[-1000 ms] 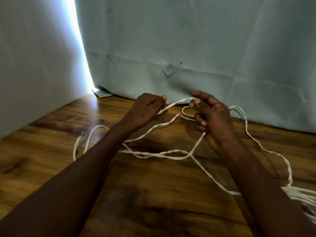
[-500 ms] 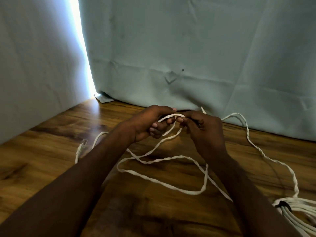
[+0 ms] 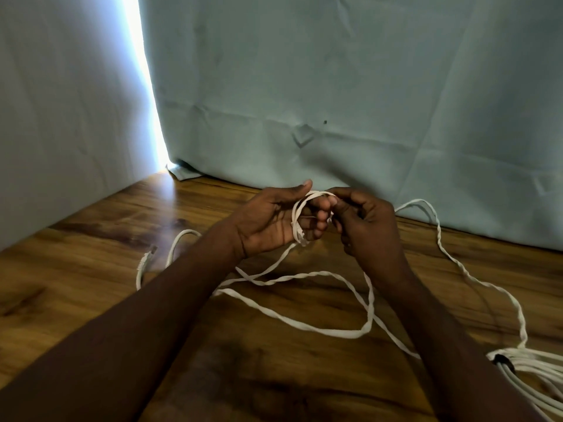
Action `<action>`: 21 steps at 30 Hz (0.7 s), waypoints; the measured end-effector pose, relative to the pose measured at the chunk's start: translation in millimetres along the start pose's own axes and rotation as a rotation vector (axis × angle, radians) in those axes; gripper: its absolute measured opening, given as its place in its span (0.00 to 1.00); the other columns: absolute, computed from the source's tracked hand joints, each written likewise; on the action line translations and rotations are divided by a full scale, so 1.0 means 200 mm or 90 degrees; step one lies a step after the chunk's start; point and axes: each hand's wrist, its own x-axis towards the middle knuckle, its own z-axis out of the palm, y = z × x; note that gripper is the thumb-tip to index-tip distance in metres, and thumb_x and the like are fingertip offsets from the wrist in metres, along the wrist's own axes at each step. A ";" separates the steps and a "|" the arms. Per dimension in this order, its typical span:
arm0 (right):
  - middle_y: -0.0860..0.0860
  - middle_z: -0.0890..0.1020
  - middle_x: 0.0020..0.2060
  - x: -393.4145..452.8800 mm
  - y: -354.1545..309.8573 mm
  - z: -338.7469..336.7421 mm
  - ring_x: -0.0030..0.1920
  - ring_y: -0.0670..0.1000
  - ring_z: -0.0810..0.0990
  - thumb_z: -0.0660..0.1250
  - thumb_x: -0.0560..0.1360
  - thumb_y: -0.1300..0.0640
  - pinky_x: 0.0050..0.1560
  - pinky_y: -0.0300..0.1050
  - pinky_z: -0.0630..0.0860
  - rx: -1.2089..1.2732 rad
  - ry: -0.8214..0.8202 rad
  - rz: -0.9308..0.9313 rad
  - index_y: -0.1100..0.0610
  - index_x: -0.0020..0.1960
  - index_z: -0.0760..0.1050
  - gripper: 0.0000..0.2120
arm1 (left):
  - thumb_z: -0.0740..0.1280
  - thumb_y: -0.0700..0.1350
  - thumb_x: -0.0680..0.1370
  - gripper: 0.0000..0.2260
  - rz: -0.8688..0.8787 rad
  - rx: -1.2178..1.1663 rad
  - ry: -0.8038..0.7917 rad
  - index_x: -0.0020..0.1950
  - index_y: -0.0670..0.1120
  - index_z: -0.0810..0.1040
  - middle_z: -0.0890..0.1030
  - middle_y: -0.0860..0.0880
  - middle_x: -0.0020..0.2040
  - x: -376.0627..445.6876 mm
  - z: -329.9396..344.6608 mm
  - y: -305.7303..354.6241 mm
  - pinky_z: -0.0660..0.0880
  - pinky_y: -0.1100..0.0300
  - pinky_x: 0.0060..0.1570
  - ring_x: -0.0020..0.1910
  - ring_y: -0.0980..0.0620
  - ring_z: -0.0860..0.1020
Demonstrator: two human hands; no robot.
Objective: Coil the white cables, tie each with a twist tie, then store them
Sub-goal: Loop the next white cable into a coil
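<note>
A long flat white cable [image 3: 304, 322] lies in loose twisted loops on the wooden table [image 3: 91, 269]. My left hand [image 3: 274, 220] is turned palm up, and a small loop of the cable with its plug end runs around its curled fingers. My right hand [image 3: 365, 220] pinches the top of that loop, fingertips against the left fingers. Another plug end of the cable [image 3: 146, 257] rests on the table at the left. A second bundle of white cables [image 3: 536, 373], bound with a dark tie [image 3: 502, 360], sits at the lower right edge.
Pale blue cloth [image 3: 335, 102] hangs as a backdrop along the table's far edge and down the left side. A bright gap [image 3: 146, 86] between the cloth panels lets in light. The cable trails to the right along the backdrop.
My hands came together from apart. The left hand turned palm up and a loop of cable now wraps its fingers. More of the tied bundle shows at the lower right.
</note>
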 end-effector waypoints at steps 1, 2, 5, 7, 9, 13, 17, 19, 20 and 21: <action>0.38 0.80 0.29 0.00 0.00 0.00 0.27 0.39 0.76 0.67 0.83 0.60 0.29 0.27 0.68 -0.007 0.004 -0.003 0.58 0.58 0.83 0.08 | 0.57 0.52 0.86 0.22 0.002 -0.005 0.017 0.50 0.38 0.84 0.83 0.42 0.44 0.01 0.01 -0.01 0.79 0.54 0.51 0.43 0.47 0.82; 0.39 0.80 0.29 0.00 0.00 0.00 0.27 0.39 0.76 0.67 0.83 0.59 0.29 0.28 0.68 -0.012 0.009 -0.003 0.56 0.58 0.82 0.07 | 0.57 0.52 0.86 0.22 0.008 -0.011 0.047 0.49 0.38 0.83 0.84 0.42 0.43 0.02 0.02 -0.01 0.81 0.54 0.48 0.41 0.47 0.83; 0.42 0.80 0.30 0.00 -0.02 -0.01 0.26 0.40 0.75 0.70 0.81 0.58 0.28 0.30 0.68 -0.009 0.018 0.004 0.54 0.56 0.82 0.06 | 0.58 0.52 0.86 0.21 0.074 -0.043 0.186 0.47 0.39 0.82 0.83 0.42 0.36 0.06 0.01 -0.02 0.80 0.59 0.36 0.33 0.48 0.82; 0.46 0.79 0.29 -0.02 -0.04 0.00 0.24 0.41 0.72 0.72 0.79 0.56 0.26 0.33 0.67 -0.006 -0.017 0.011 0.55 0.51 0.84 0.03 | 0.60 0.54 0.86 0.20 0.132 -0.068 0.259 0.48 0.42 0.83 0.83 0.44 0.36 0.07 -0.03 -0.02 0.77 0.59 0.34 0.32 0.50 0.81; 0.51 0.77 0.28 -0.04 -0.07 0.00 0.24 0.44 0.69 0.73 0.78 0.54 0.24 0.38 0.65 0.005 -0.095 0.043 0.54 0.46 0.84 0.05 | 0.61 0.56 0.85 0.18 0.178 -0.115 0.282 0.54 0.45 0.85 0.80 0.48 0.35 0.06 -0.07 0.00 0.70 0.60 0.35 0.31 0.53 0.76; 0.49 0.74 0.25 -0.06 -0.09 0.02 0.23 0.46 0.66 0.70 0.79 0.50 0.23 0.38 0.63 -0.040 -0.219 0.096 0.50 0.42 0.84 0.08 | 0.59 0.57 0.85 0.19 0.176 0.008 0.264 0.66 0.48 0.81 0.75 0.50 0.34 0.02 -0.09 0.04 0.60 0.61 0.30 0.28 0.55 0.67; 0.49 0.66 0.25 -0.07 -0.10 0.02 0.24 0.47 0.61 0.67 0.82 0.48 0.26 0.39 0.58 0.036 -0.196 0.156 0.49 0.37 0.79 0.15 | 0.58 0.49 0.87 0.19 0.152 0.199 0.222 0.59 0.37 0.82 0.82 0.41 0.40 0.00 -0.01 0.04 0.76 0.61 0.33 0.34 0.50 0.80; 0.51 0.62 0.28 -0.06 -0.11 0.00 0.25 0.48 0.57 0.65 0.82 0.47 0.28 0.42 0.53 0.107 -0.176 0.190 0.50 0.36 0.80 0.17 | 0.60 0.48 0.86 0.19 0.161 0.307 0.197 0.55 0.35 0.84 0.83 0.35 0.41 -0.01 0.01 0.03 0.76 0.58 0.32 0.33 0.44 0.80; 0.51 0.61 0.28 -0.05 -0.11 -0.01 0.26 0.48 0.56 0.65 0.82 0.47 0.28 0.42 0.52 0.125 -0.164 0.199 0.52 0.38 0.81 0.17 | 0.60 0.48 0.86 0.19 0.159 0.363 0.188 0.53 0.34 0.84 0.82 0.34 0.40 -0.02 0.01 0.03 0.75 0.58 0.32 0.31 0.44 0.79; 0.51 0.61 0.27 -0.04 -0.11 -0.02 0.25 0.47 0.56 0.65 0.82 0.47 0.27 0.40 0.52 0.140 -0.154 0.204 0.55 0.41 0.82 0.16 | 0.61 0.48 0.86 0.20 0.150 0.413 0.180 0.51 0.33 0.83 0.81 0.35 0.38 -0.03 0.01 0.03 0.73 0.58 0.31 0.29 0.44 0.77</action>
